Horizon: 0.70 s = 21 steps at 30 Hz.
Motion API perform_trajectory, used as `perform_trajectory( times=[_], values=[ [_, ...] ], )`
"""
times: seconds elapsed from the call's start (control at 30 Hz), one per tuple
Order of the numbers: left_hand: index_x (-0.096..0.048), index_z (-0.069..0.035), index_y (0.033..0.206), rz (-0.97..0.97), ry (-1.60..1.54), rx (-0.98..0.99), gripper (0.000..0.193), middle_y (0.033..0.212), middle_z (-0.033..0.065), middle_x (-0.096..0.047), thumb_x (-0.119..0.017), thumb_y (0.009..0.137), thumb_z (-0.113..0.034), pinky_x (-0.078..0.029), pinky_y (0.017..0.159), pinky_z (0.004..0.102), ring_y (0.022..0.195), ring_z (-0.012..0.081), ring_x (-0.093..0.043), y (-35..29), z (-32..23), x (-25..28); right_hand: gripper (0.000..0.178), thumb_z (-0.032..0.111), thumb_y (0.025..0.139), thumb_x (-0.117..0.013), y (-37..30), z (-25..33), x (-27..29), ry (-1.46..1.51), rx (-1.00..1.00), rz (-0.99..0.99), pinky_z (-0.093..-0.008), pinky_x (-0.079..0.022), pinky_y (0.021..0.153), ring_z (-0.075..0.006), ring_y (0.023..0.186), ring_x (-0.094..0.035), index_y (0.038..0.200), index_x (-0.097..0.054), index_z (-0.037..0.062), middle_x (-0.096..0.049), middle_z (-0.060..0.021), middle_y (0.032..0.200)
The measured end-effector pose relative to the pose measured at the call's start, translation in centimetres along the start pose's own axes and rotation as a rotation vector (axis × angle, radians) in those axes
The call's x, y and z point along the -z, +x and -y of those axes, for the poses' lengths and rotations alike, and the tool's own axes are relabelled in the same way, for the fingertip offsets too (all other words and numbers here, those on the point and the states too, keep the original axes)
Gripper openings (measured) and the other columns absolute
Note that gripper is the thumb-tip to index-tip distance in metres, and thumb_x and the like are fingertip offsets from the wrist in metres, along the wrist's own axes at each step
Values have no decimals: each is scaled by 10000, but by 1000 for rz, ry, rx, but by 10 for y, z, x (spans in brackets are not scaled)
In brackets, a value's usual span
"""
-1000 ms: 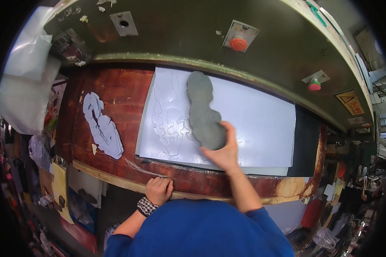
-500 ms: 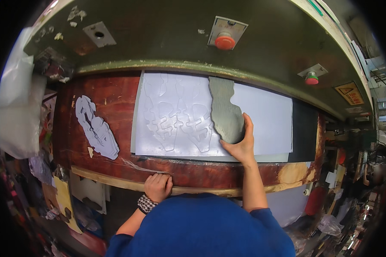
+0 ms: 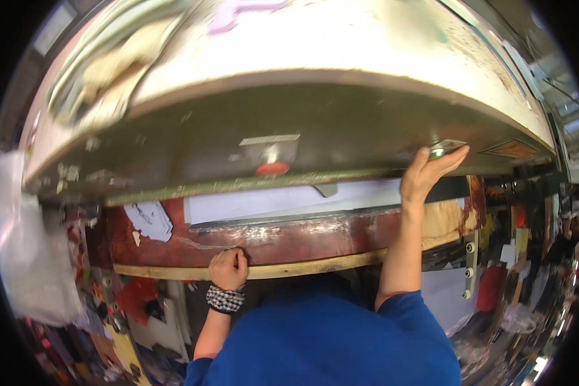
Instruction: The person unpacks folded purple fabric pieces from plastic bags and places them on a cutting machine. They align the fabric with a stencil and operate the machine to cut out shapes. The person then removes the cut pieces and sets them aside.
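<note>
My right hand (image 3: 426, 175) reaches up to the front of the green machine beam (image 3: 347, 125). Its thumb and fingers are apart at the green-ringed push button (image 3: 436, 153), and the palm partly hides it. At the wooden front edge of the red-brown table (image 3: 289, 239), my left hand (image 3: 229, 267) rests as a fist, with a checkered band at the wrist. A white sheet (image 3: 251, 204) lies under the beam. Only the tip of a grey shaped plate (image 3: 326, 190) shows on it; the beam hides the rest.
Cut white pieces (image 3: 149, 220) lie stacked on the table's left. A red mushroom button (image 3: 272, 168) juts from the beam's middle. A glove-like cloth (image 3: 119, 67) and a purple piece (image 3: 238, 14) lie on top of the machine. Clear plastic sheeting (image 3: 29, 244) hangs at the left.
My right hand has let go of the grey plate and moved up and right to the push button. The view has tilted up, and the beam now covers most of the sheet. My left fist stays at the edge.
</note>
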<state>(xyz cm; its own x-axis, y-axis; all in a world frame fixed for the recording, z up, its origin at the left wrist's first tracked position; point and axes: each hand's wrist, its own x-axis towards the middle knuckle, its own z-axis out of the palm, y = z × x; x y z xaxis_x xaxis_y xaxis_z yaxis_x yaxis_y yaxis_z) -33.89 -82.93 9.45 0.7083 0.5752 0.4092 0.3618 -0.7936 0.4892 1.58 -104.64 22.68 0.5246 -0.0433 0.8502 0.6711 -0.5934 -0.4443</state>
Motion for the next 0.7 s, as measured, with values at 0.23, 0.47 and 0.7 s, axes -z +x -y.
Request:
perform_trajectory(
  times=[0.23, 0.47, 0.7],
  values=[
    [-678, -55, 807, -68, -17, -85, 115, 737, 153, -656, -585, 834, -117, -501, 635, 431, 677, 345, -634, -15, 14, -6, 930, 479, 923, -558, -41, 12, 63, 63, -24, -14, -536, -96, 1168, -504, 1435, -59, 1476, -104, -115, -63, -363, 1528],
    [-651, -51, 846, 9, -14, -5, 167, 753, 164, -665, -571, 904, -186, -487, 616, 404, 660, 301, -642, -29, 36, 13, 298, 239, 821, -695, -191, 58, 142, 138, -345, 847, -452, -503, 697, -323, 783, -600, 1058, -662, 62, -602, -126, 649],
    [-606, 11, 758, -25, -140, -13, 182, 647, 157, -589, -572, 874, -124, -444, 560, 384, 560, 241, -534, -40, 34, 17, 116, 114, 764, -639, -208, 50, 163, 302, -179, 682, -502, -475, 656, -388, 730, -584, 695, -603, 28, -569, -185, 672]
  ],
)
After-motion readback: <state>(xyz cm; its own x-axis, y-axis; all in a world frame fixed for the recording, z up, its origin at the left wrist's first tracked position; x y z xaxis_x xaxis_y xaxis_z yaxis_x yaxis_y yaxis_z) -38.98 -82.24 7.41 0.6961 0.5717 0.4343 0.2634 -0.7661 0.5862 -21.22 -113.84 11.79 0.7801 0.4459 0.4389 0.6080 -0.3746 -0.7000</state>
